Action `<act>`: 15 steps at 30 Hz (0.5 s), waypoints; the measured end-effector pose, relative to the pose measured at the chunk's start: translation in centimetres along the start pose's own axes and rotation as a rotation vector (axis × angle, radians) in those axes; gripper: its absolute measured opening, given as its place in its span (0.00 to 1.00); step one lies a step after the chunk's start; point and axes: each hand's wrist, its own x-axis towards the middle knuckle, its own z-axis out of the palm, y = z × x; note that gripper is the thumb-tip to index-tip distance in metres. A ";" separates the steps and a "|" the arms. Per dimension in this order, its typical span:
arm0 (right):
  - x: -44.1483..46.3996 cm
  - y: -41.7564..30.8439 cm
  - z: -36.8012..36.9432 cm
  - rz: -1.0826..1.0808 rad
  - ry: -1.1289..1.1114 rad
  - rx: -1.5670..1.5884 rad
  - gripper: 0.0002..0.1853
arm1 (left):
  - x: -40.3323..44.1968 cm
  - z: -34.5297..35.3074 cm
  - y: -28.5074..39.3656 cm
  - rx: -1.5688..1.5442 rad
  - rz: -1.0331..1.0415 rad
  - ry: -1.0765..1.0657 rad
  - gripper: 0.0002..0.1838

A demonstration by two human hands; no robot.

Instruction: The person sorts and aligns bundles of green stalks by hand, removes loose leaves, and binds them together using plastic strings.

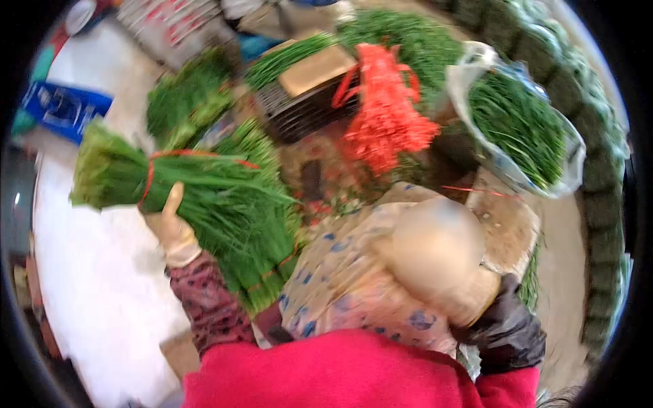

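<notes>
My left hand [174, 233], in a pale glove, grips a thick bundle of green chives [119, 170], its thumb lying along the leaves. A red tie [148, 180] circles the bundle near its pale, cut-looking end. More tied green bundles [265, 268] lie just to the right of that hand. My right hand [478, 297], also gloved, is over my patterned apron [340, 272] at lap level. A blurred round patch covers its fingers, so what it holds, if anything, is hidden.
Red ties [384, 109] hang in a thick bunch ahead, beside a dark crate [299, 112]. An open plastic bag [575, 153] full of loose greens stands to the right. Left are a white surface [88, 272] and a blue bag [64, 109]. Wrapped green stacks [602, 224] line the far right.
</notes>
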 end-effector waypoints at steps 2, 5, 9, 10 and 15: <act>-0.5 1.9 1.0 0.140 -0.114 -0.038 0.12 | 0.6 -1.8 1.0 0.136 0.126 0.100 0.38; -1.9 3.6 1.4 0.330 -0.315 -0.024 0.14 | 2.0 -6.0 1.1 0.400 0.215 0.223 0.41; -4.1 6.2 3.5 0.357 -0.385 -0.047 0.14 | 2.2 -9.3 3.9 1.128 0.488 0.170 0.43; -4.3 6.6 3.8 0.412 -0.374 -0.038 0.15 | 2.3 -10.2 4.3 1.308 0.590 0.191 0.41; -3.3 6.8 4.0 0.458 -0.343 0.010 0.15 | 1.2 -15.2 3.9 1.743 0.450 0.116 0.49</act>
